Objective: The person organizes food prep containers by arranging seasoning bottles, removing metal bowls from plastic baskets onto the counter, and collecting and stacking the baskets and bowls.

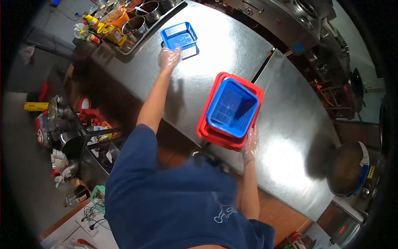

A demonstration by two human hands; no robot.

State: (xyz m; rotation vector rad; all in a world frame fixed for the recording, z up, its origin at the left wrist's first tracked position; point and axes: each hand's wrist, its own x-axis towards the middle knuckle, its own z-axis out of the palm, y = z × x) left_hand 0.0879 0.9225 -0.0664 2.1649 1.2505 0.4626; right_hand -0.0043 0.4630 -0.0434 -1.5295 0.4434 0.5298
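My left hand (169, 57), in a clear plastic glove, is closed on the near edge of a small blue plastic basket (179, 35). That basket's shadow falls on the steel just beside it; whether it touches the surface I cannot tell. My right hand (251, 143), gloved the same way, grips the near right side of a stack of red plastic baskets (202, 128). Inside the red stack sits a deeper blue basket (228, 108) with a grid-patterned bottom and nothing visible in it. Part of my right hand's grip is hidden by the red rim.
A stainless steel table (286, 120) spans the middle, with a seam across it. At the upper left a metal tray (129, 50) bears bottles and steel pots (134, 27) of sauce. Stove equipment (286, 16) lines the far side; a large wok-like pan (346, 170) stands at right.
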